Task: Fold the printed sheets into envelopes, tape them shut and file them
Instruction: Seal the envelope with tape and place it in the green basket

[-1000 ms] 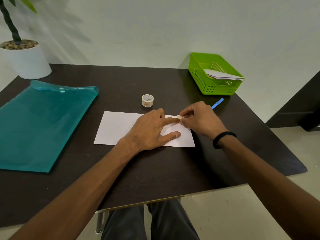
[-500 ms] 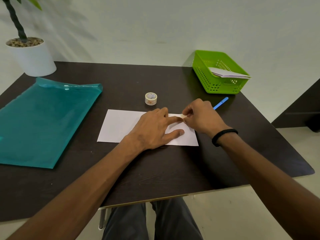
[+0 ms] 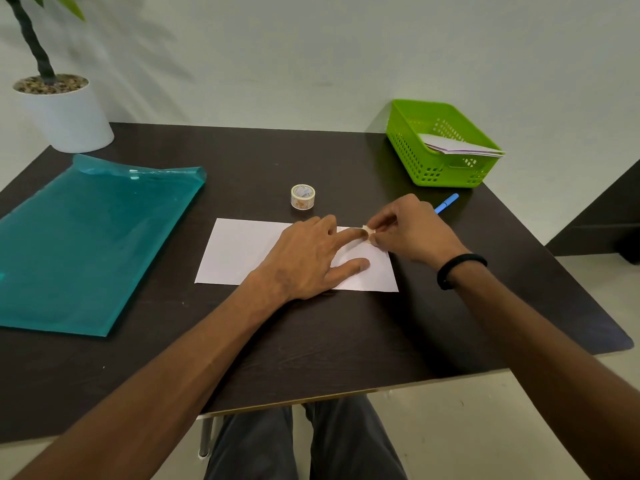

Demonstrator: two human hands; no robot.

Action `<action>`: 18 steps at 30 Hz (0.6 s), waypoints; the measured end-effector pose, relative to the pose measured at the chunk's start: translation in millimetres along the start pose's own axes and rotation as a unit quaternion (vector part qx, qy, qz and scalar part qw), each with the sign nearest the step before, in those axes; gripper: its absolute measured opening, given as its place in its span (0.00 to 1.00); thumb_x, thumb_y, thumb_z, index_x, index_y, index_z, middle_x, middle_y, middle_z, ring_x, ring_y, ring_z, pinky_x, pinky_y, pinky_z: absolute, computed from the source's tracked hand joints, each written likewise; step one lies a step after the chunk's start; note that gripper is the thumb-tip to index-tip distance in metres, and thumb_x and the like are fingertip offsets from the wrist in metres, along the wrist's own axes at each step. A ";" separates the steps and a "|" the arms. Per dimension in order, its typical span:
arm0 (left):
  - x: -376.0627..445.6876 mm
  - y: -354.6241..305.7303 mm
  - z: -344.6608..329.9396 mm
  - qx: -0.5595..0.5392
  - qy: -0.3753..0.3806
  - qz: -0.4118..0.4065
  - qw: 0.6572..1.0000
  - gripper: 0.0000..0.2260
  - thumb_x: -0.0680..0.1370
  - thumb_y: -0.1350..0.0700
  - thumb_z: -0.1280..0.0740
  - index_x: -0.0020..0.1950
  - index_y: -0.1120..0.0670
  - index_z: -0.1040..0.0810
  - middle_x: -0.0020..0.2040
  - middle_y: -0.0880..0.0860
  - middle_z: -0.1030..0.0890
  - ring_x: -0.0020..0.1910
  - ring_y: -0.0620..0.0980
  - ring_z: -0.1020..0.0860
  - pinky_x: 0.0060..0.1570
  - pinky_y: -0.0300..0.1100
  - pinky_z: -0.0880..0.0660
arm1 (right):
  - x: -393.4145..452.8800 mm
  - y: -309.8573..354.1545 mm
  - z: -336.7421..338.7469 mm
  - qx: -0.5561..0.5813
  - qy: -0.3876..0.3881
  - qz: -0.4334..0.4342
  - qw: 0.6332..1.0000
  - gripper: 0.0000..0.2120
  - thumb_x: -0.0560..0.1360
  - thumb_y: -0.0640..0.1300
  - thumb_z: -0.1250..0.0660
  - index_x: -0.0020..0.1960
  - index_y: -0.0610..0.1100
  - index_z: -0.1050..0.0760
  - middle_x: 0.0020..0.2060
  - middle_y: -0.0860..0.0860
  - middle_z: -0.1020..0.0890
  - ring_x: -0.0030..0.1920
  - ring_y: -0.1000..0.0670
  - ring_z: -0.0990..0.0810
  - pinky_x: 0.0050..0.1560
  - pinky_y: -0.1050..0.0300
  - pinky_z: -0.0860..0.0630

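Note:
A white folded sheet (image 3: 239, 252) lies flat in the middle of the dark table (image 3: 311, 341). My left hand (image 3: 308, 259) rests on it with straight fingers, the index finger touching a small piece of tape (image 3: 369, 231) at the sheet's far right edge. My right hand (image 3: 408, 230) pinches that tape piece between thumb and fingertips. A small roll of tape (image 3: 303, 196) stands just beyond the sheet. A green basket (image 3: 415, 147) at the back right holds folded white envelopes (image 3: 460, 148).
A teal plastic folder (image 3: 86, 240) covers the left side of the table. A white plant pot (image 3: 65, 116) stands at the back left corner. A blue pen (image 3: 446, 202) lies between my right hand and the basket. My knees show below the table's near edge.
The hands stay on the sheet. My right hand has lifted a little at the tape piece, whose end now stands up from the sheet's edge. The view has shifted slightly.

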State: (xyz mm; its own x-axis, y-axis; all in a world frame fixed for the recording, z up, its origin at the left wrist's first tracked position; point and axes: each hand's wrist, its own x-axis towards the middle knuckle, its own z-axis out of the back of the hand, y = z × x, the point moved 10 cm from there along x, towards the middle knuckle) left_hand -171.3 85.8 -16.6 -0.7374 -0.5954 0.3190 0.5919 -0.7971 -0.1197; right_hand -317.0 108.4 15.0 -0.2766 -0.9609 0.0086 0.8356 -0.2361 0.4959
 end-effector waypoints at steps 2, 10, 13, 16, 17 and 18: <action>0.6 0.4 0.3 -0.003 -0.003 0.003 1.000 0.28 0.81 0.29 0.49 0.77 0.39 0.33 0.47 0.46 0.31 0.45 0.47 0.28 0.43 0.43 0.35 | 0.0 -7.2 1.5 0.034 0.009 -0.018 0.999 0.07 0.75 0.40 0.22 0.52 0.47 0.13 0.40 0.52 0.13 0.40 0.56 0.14 0.42 0.63 0.19; 1.9 0.5 -1.2 -0.001 0.004 0.004 1.000 0.28 0.81 0.29 0.49 0.78 0.39 0.33 0.47 0.46 0.32 0.45 0.46 0.30 0.43 0.42 0.35 | 4.2 -14.9 -3.0 0.060 0.018 -0.036 0.997 0.08 0.75 0.39 0.22 0.54 0.45 0.13 0.41 0.52 0.12 0.41 0.55 0.13 0.46 0.56 0.14; 3.1 0.2 -2.8 0.001 0.009 0.001 1.000 0.28 0.81 0.28 0.50 0.77 0.38 0.32 0.47 0.46 0.31 0.44 0.46 0.30 0.42 0.42 0.35 | 7.4 -10.6 -3.5 0.024 0.012 -0.025 0.999 0.09 0.75 0.39 0.23 0.55 0.45 0.14 0.44 0.51 0.13 0.42 0.56 0.14 0.38 0.66 0.22; 2.5 0.9 -3.2 0.003 0.010 0.002 1.000 0.29 0.81 0.28 0.50 0.78 0.38 0.32 0.48 0.46 0.31 0.45 0.46 0.29 0.43 0.42 0.35 | 10.0 -9.8 -2.9 -0.002 -0.002 -0.020 1.000 0.09 0.76 0.37 0.24 0.55 0.45 0.14 0.47 0.50 0.14 0.45 0.55 0.15 0.37 0.69 0.27; 2.3 1.1 -3.3 0.002 0.010 0.003 1.000 0.29 0.81 0.28 0.50 0.78 0.38 0.32 0.48 0.47 0.31 0.46 0.46 0.29 0.44 0.42 0.34 | 10.4 -11.4 -0.3 -0.004 -0.008 -0.020 1.000 0.09 0.76 0.37 0.24 0.54 0.45 0.14 0.47 0.50 0.14 0.45 0.55 0.16 0.37 0.70 0.27; 2.2 1.2 -3.6 0.001 0.012 0.005 1.000 0.29 0.81 0.28 0.50 0.78 0.38 0.32 0.49 0.47 0.30 0.47 0.47 0.28 0.44 0.42 0.34 | 10.1 -14.1 2.8 -0.001 -0.011 -0.023 1.000 0.09 0.76 0.37 0.24 0.54 0.45 0.13 0.46 0.50 0.14 0.45 0.55 0.16 0.37 0.70 0.27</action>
State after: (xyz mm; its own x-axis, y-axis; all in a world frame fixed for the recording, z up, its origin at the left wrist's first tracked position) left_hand -173.4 83.2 -19.4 -0.7396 -0.6051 0.2948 0.5994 -0.7913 -0.1206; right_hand -333.0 102.4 10.5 -0.3260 -0.9454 0.0051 0.8220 -0.2808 0.4954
